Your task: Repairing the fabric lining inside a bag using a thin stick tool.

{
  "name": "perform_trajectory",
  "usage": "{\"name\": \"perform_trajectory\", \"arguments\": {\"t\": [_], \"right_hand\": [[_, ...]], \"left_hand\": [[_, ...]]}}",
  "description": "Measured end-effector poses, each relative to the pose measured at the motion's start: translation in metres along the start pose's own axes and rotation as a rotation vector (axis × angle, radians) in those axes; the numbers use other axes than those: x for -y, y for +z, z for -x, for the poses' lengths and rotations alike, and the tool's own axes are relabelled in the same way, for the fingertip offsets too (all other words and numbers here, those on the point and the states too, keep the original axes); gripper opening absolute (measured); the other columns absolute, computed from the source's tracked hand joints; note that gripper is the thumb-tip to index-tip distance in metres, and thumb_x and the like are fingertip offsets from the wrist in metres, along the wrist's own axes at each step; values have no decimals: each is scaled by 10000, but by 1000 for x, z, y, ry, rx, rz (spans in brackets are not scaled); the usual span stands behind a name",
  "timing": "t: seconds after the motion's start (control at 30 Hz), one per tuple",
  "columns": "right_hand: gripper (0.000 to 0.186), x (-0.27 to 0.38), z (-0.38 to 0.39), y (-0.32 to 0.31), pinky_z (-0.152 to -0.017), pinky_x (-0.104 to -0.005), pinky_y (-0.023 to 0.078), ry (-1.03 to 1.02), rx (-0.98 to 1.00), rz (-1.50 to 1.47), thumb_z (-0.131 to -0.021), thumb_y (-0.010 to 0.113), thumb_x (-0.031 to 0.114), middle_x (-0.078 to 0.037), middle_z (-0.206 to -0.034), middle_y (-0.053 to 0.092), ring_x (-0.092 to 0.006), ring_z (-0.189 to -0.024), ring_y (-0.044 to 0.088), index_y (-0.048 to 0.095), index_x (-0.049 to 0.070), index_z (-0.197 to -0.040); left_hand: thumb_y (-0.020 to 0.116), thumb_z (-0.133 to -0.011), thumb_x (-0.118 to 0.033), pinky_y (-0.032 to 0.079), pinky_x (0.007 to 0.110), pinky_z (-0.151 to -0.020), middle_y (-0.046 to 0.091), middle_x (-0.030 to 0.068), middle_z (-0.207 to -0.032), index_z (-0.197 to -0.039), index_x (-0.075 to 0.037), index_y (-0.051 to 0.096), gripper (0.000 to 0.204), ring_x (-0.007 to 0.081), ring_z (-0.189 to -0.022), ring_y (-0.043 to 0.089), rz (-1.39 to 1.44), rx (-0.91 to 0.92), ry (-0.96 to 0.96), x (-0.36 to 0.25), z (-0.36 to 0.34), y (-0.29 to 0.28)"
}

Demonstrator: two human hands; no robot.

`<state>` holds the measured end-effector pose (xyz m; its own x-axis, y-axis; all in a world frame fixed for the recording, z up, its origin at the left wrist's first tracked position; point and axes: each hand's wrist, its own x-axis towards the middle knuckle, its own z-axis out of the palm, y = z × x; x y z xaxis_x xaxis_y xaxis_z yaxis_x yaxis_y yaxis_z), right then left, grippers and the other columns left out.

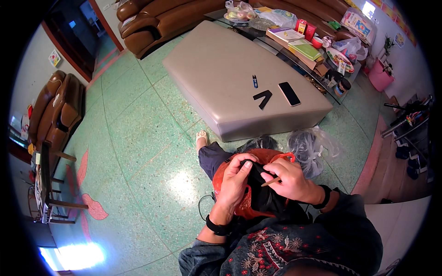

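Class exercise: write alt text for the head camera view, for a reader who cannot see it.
Seen from above, a seated person's left hand and right hand grip black fabric over a red plastic bag on the lap; the right hand also holds a thin stick. Ahead, a grey ottoman carries a phone.

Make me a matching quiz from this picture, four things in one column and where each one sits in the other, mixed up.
Things:
1. smartphone
2. red plastic bag
3. thin wooden stick
4. sandal

Places:
A. on the green floor beside the ottoman's near edge
B. in the right hand, over black fabric
C. flat on the grey ottoman, near its right end
D. in the person's lap, under both hands

Pairs: 1-C, 2-D, 3-B, 4-A
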<state>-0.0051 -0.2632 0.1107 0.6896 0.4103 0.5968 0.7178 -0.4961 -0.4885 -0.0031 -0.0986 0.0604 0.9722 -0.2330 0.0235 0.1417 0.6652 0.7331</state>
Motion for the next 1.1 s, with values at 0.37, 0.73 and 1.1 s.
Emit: {"name": "perform_trajectory", "arguments": {"t": [0.37,0.73,1.1], "right_hand": [[146,-4,-8,-17,-478,-239,328,482,209,-413,-811,678,127,-9,-566,458,-68,-517,400,624,3,-864],[127,-24,-2,-18,-450,-192,302,962,340,-1092,-887,603,126,28,-631,486,-32,-500,404,578,3,-899],[193,-13,3,5,-507,-291,435,206,81,-121,-738,676,17,-93,-645,516,-148,-558,542,506,15,-829]], "left_hand": [[564,-909,-81,430,208,-796,594,-4,-934,-1000,-11,586,117,67,-867,530,-190,-164,-22,-4,3,14],[604,-887,-79,435,181,-695,581,-32,-831,-950,-2,584,101,32,-766,513,-307,-210,18,-13,8,30],[604,-879,-64,444,210,-733,587,4,-851,-968,3,574,115,64,-784,523,-481,-171,187,-3,4,29]]}}
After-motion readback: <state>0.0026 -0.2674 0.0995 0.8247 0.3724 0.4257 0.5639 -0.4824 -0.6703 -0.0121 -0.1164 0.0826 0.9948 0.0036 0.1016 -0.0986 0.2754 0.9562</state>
